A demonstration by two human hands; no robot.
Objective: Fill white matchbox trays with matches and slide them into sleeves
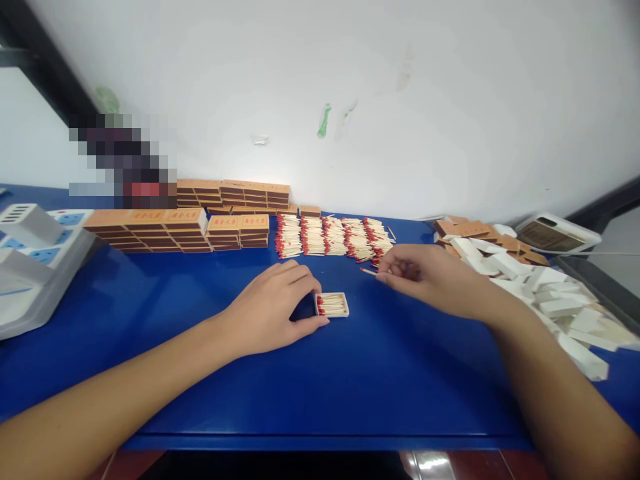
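Observation:
My left hand (pixel 277 303) grips the left end of a small white matchbox tray (pixel 346 308) between thumb and fingers. Inside the tray lie several matches (pixel 331 305), their red heads toward the left. To the right, my right hand (pixel 425 277) pinches a match (pixel 369 271) that sticks out leftward from the fingertips, its red head at the far end. Beyond both hands, a pile of loose matches (pixel 313 237) is spread in several upright bands on the blue table. The right fingers are close to the near right corner of that pile.
Filled-out rows of orange matchboxes (pixel 150 230) are stacked at the back left. Loose white trays (pixel 545 287) and orange matchbox sleeves (pixel 465 229) lie heaped at the right. A power strip (pixel 55 267) with plugs stands far left. The white wall (pixel 390 100) borders the blue table (pixel 320 393).

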